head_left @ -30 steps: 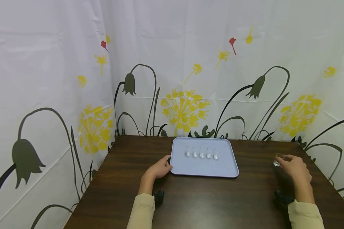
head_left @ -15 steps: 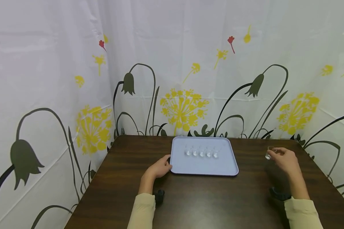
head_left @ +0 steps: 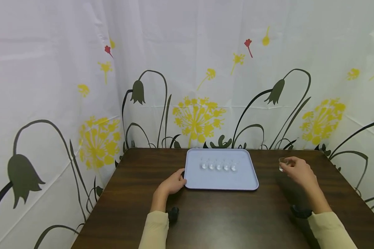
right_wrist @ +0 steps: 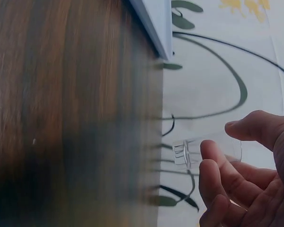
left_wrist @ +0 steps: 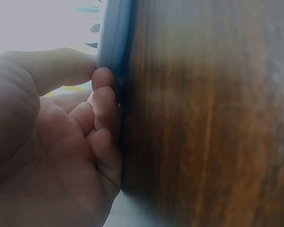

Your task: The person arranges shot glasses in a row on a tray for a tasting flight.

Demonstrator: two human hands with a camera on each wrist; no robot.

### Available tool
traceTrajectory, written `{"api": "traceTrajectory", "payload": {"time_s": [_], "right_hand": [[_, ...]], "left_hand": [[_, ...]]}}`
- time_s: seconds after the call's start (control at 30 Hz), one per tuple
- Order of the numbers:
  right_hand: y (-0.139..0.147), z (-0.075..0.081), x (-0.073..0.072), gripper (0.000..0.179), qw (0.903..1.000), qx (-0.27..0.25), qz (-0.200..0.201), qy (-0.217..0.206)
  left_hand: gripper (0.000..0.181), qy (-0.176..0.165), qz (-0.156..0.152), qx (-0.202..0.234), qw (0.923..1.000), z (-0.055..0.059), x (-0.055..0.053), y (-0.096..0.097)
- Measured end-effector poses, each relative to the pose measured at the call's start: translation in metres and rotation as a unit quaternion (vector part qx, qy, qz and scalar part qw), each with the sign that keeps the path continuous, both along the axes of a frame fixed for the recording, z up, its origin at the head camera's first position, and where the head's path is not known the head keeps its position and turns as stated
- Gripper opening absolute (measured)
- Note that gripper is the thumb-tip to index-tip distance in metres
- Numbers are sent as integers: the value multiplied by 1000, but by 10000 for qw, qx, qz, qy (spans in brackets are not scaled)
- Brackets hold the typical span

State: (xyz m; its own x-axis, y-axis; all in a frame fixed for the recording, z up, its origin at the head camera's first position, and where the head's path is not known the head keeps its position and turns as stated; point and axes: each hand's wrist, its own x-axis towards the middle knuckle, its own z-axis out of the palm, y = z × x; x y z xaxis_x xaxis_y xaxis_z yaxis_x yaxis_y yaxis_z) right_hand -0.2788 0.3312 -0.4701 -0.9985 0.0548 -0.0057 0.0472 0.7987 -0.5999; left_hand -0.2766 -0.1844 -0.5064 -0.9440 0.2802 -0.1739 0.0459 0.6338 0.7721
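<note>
My right hand (head_left: 301, 173) pinches a small clear shot glass (head_left: 281, 164) between thumb and fingers, to the right of the tray. In the right wrist view the shot glass (right_wrist: 182, 153) shows its thick base, held apart from the table. A pale blue tray (head_left: 221, 183) lies on the table, bearing several shot glasses (head_left: 219, 166) in a row. At the tray's left edge my left hand (head_left: 172, 182) grips the rim. The left wrist view shows my thumb and curled fingers (left_wrist: 104, 106) at the tray edge (left_wrist: 114, 38).
The dark wooden table (head_left: 224, 218) reaches back to a white curtain (head_left: 187, 52) printed with flowers. Both wrists wear black camera mounts, such as the left camera mount (head_left: 173, 214).
My right hand has moved left with the shot glass, closer to the tray. The left hand has stayed at the tray's edge. The head view has shifted slightly.
</note>
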Motion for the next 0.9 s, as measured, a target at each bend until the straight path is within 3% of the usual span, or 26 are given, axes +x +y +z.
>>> {"api": "traceTrajectory", "payload": {"time_s": [0.07, 0.2, 0.3, 0.37, 0.43, 0.6, 0.7, 0.83, 0.9], "right_hand": [[-7, 1, -2, 68, 10000, 89, 19, 3], [-21, 2, -6, 65, 9998, 175, 59, -13], [-31, 0, -9, 62, 9998, 179, 114, -7], [-38, -1, -11, 61, 9997, 208, 153, 51], [-45, -2, -13, 58, 9995, 190, 201, 117], [-63, -4, -18, 53, 9992, 126, 307, 218], [-72, -6, -20, 52, 9992, 107, 345, 188], [-82, -9, -24, 52, 9992, 88, 371, 152], [-87, -11, -26, 51, 9992, 64, 370, 159]], "left_hand": [[63, 51, -99, 22, 9999, -7, -5, -4], [66, 44, -255, -17, 9997, -36, -23, -15], [68, -43, -231, -23, 9997, -61, -38, -21], [69, -79, -170, 25, 9998, -68, -41, -22], [70, -70, -159, 33, 9998, -65, -40, -21], [68, 31, -257, 29, 9997, -31, -21, -15], [68, 60, -266, -53, 9996, -35, -25, -15], [70, 107, -213, -120, 9996, -53, -37, -16], [69, 133, -205, -135, 9996, -54, -38, -15]]}}
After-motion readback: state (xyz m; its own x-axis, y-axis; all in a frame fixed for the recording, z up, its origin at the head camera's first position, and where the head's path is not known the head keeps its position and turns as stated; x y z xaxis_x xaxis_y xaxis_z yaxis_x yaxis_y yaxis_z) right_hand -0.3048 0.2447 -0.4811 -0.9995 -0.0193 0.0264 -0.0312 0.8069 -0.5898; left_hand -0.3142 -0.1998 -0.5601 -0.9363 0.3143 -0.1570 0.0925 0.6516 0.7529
